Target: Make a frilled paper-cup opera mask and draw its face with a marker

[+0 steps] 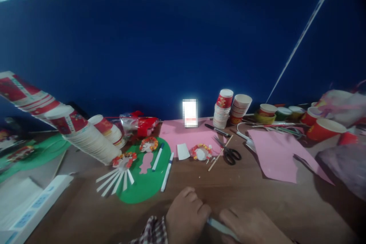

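Observation:
Near the bottom centre, my left hand (pixel 187 215) is closed around one end of a slim white pen-like item (pixel 223 228) with a blue part. Close on its right, my right hand (pixel 248 223) has its fingers wrapped over the same item. Both hands are low over the brown table (pixel 114 223). Ahead of them lie two white markers with blue caps (pixel 158 157) (pixel 167 171), one on a green round sheet (pixel 137 194). A pink cut-out (pixel 146 163) and a cut cup with fanned white strips (pixel 123 167) are also on or beside that sheet.
Black scissors (pixel 232 155), a wooden stick (pixel 220 153) and a decorated ring (pixel 201 152) lie ahead. Pink paper (pixel 274 156) is at right. Stacked paper cups (pixel 88 141) lean at left; more cups (pixel 221 116) stand by the blue wall (pixel 171 45). A white box (pixel 40 209) sits lower left.

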Demonstrator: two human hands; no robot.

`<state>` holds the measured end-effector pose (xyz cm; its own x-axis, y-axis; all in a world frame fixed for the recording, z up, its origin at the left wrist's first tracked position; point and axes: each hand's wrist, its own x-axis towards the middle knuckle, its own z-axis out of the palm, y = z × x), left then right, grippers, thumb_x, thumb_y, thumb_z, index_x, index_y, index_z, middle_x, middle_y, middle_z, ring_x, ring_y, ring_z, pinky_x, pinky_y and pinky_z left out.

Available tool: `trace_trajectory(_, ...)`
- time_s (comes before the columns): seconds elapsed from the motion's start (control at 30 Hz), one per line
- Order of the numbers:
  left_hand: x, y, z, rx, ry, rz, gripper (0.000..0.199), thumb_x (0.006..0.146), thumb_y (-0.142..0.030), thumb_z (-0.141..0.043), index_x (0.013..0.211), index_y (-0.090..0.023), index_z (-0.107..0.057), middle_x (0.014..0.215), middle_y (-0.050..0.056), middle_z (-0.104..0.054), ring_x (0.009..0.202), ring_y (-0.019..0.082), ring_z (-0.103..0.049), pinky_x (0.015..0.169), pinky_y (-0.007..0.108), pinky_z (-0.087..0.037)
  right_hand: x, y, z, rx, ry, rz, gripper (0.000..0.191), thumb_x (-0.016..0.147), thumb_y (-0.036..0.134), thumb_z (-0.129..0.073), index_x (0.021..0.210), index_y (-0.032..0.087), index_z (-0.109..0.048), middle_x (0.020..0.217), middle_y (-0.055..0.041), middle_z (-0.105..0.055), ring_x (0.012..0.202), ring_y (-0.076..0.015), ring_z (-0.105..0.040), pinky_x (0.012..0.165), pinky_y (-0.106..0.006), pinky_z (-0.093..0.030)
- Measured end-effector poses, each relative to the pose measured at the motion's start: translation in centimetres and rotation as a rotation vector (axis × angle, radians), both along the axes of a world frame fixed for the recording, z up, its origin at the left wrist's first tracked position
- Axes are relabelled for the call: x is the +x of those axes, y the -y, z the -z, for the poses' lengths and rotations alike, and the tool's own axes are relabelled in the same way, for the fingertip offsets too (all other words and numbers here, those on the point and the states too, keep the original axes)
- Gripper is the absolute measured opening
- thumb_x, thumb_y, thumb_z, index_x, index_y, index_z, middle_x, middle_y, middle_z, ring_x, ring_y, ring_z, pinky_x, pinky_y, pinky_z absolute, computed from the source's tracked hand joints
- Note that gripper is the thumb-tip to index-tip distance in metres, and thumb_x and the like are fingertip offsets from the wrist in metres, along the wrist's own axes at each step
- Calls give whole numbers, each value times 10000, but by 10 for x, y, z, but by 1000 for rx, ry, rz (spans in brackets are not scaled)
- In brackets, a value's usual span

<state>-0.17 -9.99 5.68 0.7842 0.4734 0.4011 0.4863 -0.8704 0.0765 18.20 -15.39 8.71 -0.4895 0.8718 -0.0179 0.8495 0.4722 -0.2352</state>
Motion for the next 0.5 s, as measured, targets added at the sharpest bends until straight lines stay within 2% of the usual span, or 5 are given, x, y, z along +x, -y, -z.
trace_trajectory(0.07, -3, -1, -5, -82, -65, -23, 153, 805, -200, -469, 939, -195, -541, 649, 10, -571, 651, 163, -513, 735, 346, -433, 6, -5, -2, -22, -44, 11, 102, 704, 202, -530, 803, 223, -530, 717, 8, -640, 537, -134, -566, 448, -240, -270)
trace_trajectory(0.17, -12, -7, -13, -206, -157, -73, 449, 776, -314, -523, 1190, -179, -410, 892, 68, -590, 808, 211, -518, 774, 390, -423, 30, -22, 0, -85, -106, 160, 115, 817, 277, -429, 771, 225, -520, 688, 13, -631, 512, -117, -553, 446, -224, -277)
trace_trajectory(0.3, -37, -18, -12, -288, -205, -199, 322, 797, -276, -497, 1112, -214, -469, 956, 60, -572, 863, 211, -504, 803, 390, -404, 82, -57, 13, -11, 52, 533, 217, 856, 326, -351, 842, 206, -531, 629, -22, -619, 532, -163, -573, 456, -236, -283)
trace_trajectory(0.37, -52, -23, -8, -319, -224, -288, 252, 808, -258, -481, 1056, -216, -503, 940, 52, -572, 863, 209, -505, 787, 383, -406, 104, -72, 23, 20, 129, 654, 239, 854, 326, -346, 873, 195, -546, 647, -48, -626, 554, -184, -586, 476, -248, -309)
trace_trajectory(0.5, -76, -29, -1, -335, -220, -422, 226, 812, -233, -470, 1032, -225, -518, 962, 45, -561, 888, 203, -504, 786, 368, -409, 123, -90, 40, 29, 279, 666, 258, 839, 330, -372, 877, 163, -566, 678, -97, -634, 622, -243, -604, 509, -290, -345)
